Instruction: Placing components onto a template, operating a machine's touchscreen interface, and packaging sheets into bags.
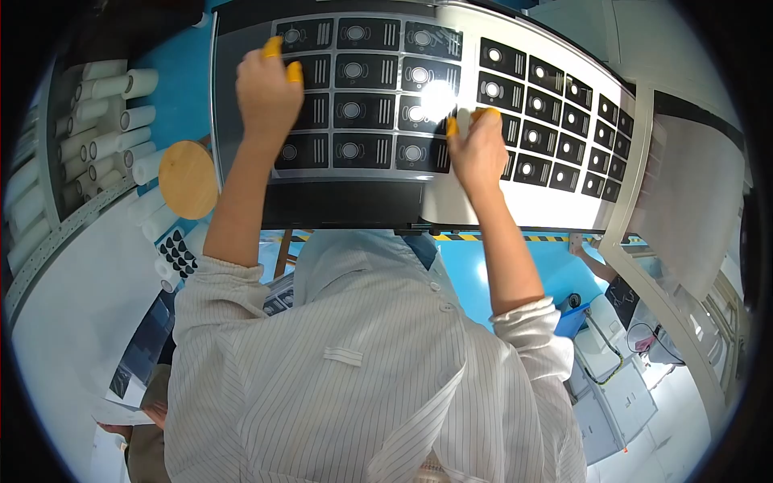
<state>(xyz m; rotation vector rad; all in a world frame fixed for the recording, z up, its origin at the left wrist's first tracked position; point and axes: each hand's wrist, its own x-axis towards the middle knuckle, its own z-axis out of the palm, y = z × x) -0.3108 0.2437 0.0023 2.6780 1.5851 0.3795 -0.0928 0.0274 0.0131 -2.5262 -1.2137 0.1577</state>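
Observation:
A translucent film sheet (352,131) printed with rows of black panels, each with a pale circle and stripes, lies on the worktop. My left hand (270,92) is over its upper left part, thumb and forefinger apart and the other fingers partly hidden. At the sheet's right edge, my right hand (481,157) also has its thumb and forefinger spread, with no object plainly between them. Yellow finger cots cover the visible fingertips of both hands. A bright glare spot sits on the sheet beside my right hand. Contact with the film is hard to judge.
More black panels (569,118) cover the brightly lit white surface (555,205) on the right. A round wooden stool top (188,179) stands left of the table, near a rack of white rolls (105,121). Another person's arm (594,262) shows at lower right.

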